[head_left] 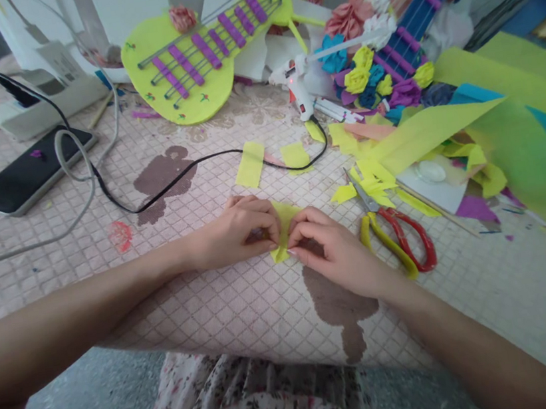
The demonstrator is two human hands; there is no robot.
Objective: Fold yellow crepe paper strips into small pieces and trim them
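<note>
A small piece of yellow crepe paper (282, 251) is pinched between both hands, low over the table's near edge. My left hand (244, 232) grips its left side with thumb and fingertips together. From the right, my right hand (325, 241) pinches the opposite side. Fingers cover part of the paper. To the right of my right hand lie scissors (392, 232) with one red and one yellow handle. Beyond the hands are a yellow paper strip (250, 164) and a smaller yellow paper piece (295, 156), both flat on the cloth.
A white glue gun (299, 90) stands behind, its black cable (174, 180) looping over the patterned tablecloth. Farther back is a yellow paper guitar (185, 75). Paper sheets and scraps (435, 136) pile up at right. At left are a phone (32, 170) and a power strip (48, 103).
</note>
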